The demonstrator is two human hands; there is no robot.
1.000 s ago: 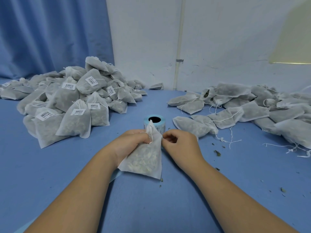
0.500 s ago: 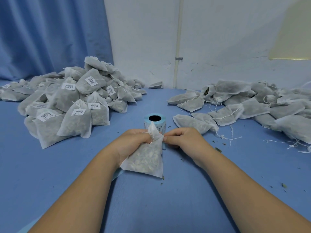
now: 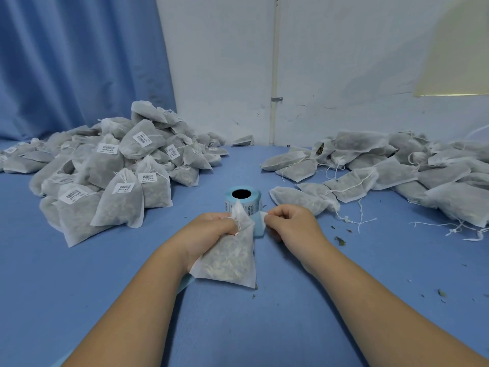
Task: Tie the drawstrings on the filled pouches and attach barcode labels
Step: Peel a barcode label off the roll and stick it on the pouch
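The blue table [image 3: 238, 327] carries two heaps: the labelled pouches [image 3: 111, 181] at far left and the unlabelled pouches [image 3: 397, 165] at far right, many trailing loose strings. Between them, near me, the pouch I am working on [image 3: 230, 260] rests with its bottom on the table, just in front of the label roll [image 3: 255, 201]. My left hand [image 3: 209, 229] is curled round its gathered neck, where the drawstring [image 3: 239, 223] shows, as it was a second ago. My right hand [image 3: 291, 223] is what has changed: it has left the neck and moved right, and now pinches a small white barcode label [image 3: 262, 215] at the roll's loose blue backing strip [image 3: 258, 230]. I judge the tying done and the labelling begun; next I peel the label and press it onto the pouch.
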